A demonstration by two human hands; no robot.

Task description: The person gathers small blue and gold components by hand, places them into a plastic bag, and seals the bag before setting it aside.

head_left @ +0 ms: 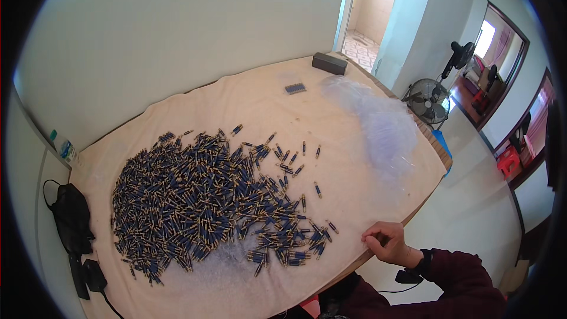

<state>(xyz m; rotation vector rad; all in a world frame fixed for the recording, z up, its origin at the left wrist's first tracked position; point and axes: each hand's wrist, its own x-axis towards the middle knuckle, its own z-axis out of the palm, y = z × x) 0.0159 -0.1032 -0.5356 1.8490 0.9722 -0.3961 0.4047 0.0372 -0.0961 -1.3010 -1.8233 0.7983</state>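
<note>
My right hand (388, 244) is at the near right edge of the table, over the border of the cream cloth (331, 142). Its fingers are curled in against the thumb; whether anything is between them is hidden. A dark band circles the wrist below a maroon sleeve. My left hand is out of view. To the left of my right hand lies a large heap of small dark blue cylinders with gold-coloured ends (183, 201). Several lie loose along the heap's right side, the closest being a single cylinder (332, 226). A neat row of similar pieces (295, 88) sits near the far edge.
Clear plastic bags (384, 133) lie spread on the cloth's right side. A dark oblong box (329, 64) stands at the far corner. Along the left edge are a black pouch (71, 215), a black adapter (94, 274) and a bottle (64, 146). Beyond the table stands a fan (429, 100).
</note>
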